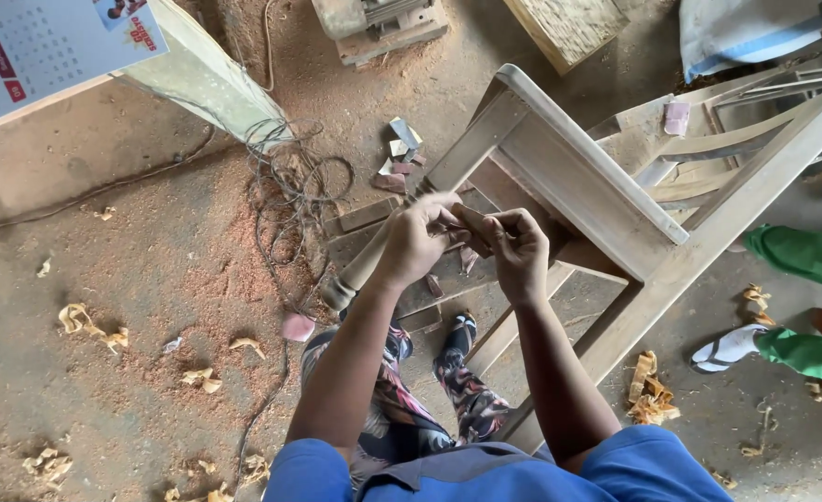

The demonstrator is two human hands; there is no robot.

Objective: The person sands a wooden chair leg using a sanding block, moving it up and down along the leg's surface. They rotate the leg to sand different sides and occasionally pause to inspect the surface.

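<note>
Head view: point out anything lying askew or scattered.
The wooden chair frame lies tipped over. Sandpaper scraps, wood shavings and tangled wire litter the sawdusty floor.

An upturned wooden chair frame point(606, 195) blocks the middle and right. Tangled wire point(290, 186) lies left of it. Open sawdust floor point(104, 279) spreads farther left, apparently only shavings there.
</note>
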